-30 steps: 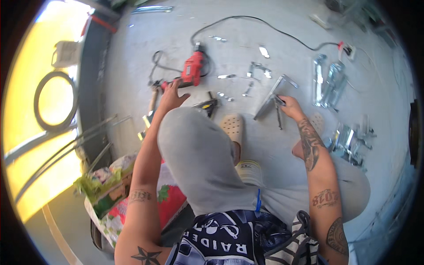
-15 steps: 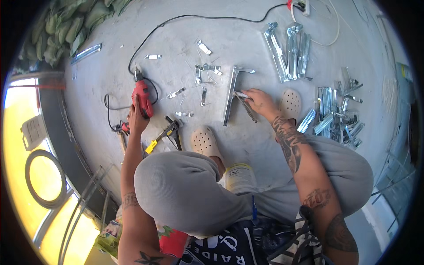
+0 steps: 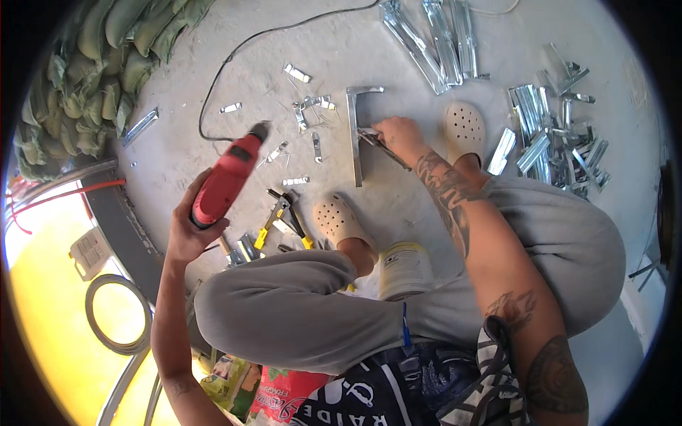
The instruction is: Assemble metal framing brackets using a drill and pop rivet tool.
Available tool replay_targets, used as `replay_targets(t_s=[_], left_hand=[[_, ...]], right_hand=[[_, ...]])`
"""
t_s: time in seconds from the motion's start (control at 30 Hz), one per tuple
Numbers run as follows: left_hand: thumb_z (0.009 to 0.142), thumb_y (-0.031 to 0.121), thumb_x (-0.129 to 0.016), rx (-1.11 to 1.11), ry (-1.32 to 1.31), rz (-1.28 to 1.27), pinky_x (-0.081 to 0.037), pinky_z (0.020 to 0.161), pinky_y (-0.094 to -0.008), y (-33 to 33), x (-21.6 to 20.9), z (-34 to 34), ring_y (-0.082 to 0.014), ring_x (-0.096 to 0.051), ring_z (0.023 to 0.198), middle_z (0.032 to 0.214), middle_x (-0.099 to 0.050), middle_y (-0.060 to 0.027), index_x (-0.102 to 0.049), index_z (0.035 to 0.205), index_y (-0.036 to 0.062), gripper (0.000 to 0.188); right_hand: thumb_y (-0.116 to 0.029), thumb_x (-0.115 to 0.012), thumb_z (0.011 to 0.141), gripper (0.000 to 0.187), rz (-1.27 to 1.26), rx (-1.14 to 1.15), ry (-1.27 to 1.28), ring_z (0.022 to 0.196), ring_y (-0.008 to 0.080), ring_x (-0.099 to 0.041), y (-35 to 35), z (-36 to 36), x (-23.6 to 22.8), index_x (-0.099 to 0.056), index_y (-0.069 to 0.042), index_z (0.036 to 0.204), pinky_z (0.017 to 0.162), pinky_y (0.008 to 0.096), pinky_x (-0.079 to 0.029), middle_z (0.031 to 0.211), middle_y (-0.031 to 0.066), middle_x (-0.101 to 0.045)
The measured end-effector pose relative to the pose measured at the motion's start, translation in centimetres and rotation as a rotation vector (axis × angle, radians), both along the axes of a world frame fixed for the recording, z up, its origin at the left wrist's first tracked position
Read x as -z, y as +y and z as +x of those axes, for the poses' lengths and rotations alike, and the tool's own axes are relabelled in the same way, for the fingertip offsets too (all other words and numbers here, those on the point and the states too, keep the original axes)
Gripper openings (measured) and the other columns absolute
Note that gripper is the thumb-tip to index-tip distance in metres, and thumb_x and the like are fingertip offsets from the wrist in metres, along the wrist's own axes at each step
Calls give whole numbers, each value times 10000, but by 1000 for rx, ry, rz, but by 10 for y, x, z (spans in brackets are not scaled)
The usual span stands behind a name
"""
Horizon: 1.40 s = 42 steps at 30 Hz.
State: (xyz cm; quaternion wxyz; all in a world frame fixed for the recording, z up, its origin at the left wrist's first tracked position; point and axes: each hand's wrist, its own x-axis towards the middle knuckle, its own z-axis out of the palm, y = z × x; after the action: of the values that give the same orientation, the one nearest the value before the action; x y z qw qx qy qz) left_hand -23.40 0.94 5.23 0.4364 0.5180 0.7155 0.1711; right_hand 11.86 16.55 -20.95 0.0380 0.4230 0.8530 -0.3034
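Note:
My left hand [image 3: 190,226] is wrapped round the body of a red corded drill [image 3: 226,181], raised off the floor, its dark chuck tilted up toward the right. Slight blur covers the drill, and its bit is hard to make out. On the right, my right hand [image 3: 401,136] is closed round the handles of metal locking pliers [image 3: 383,149]. Their jaws meet the long leg of an L-shaped metal bracket [image 3: 357,142], which lies on the floor. Between the two hands are several small bent metal clips [image 3: 317,147].
A yellow-and-black hand riveter [image 3: 280,213] lies by my left clog [image 3: 339,219]. Long metal channels [image 3: 419,50] and a pile of cut metal pieces [image 3: 536,135] lie at right. A tub [image 3: 405,270] stands between my legs. Green sacks [image 3: 106,78] are stacked far left.
My left hand has lifted the drill from the floor and swung it toward the right. My right hand keeps its grip on the pliers at the bracket. The view has shifted a little.

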Motion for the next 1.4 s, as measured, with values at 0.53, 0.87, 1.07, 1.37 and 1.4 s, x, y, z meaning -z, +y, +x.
replay_targets(t_s=[0.53,0.87,1.07,1.37,1.4], left_hand=[[745,48,-739,149,-30,-257,-441,981,-307,69,15,105,-148,-573,1085,1191,-634,-102,-481,1392,10,698],[717,114,-776,179,-4,-198,-479,968,-332,71,27,107,-200,-654,1054,1145,-678,-152,-504,1373,46,714],[715,120,-772,196,18,-198,-482,969,-337,72,25,110,-210,-659,1067,1151,-677,-159,-507,1371,51,711],[705,127,-769,218,56,-161,-502,939,-350,70,24,113,-242,-678,1060,1123,-687,-170,-507,1376,75,722],[706,136,-767,213,59,-158,-512,921,-359,70,24,116,-263,-686,1047,1097,-692,-177,-507,1379,95,723]], right_hand=[[-150,-591,831,160,-6,101,-23,835,316,-711,-7,-16,19,-740,-94,812,733,426,-563,852,136,-720],[-142,-605,826,149,-40,125,-40,845,314,-712,-8,-19,16,-740,-82,810,729,420,-563,854,143,-720],[-150,-633,808,130,-31,140,-12,849,321,-711,-8,-19,18,-741,-79,808,733,417,-561,855,145,-721],[-145,-632,798,127,-30,136,-26,838,320,-711,-7,-21,18,-740,-79,806,725,415,-565,849,146,-719],[-144,-631,796,127,-19,148,-25,836,321,-712,-8,-22,19,-740,-80,805,724,416,-566,850,147,-719]])
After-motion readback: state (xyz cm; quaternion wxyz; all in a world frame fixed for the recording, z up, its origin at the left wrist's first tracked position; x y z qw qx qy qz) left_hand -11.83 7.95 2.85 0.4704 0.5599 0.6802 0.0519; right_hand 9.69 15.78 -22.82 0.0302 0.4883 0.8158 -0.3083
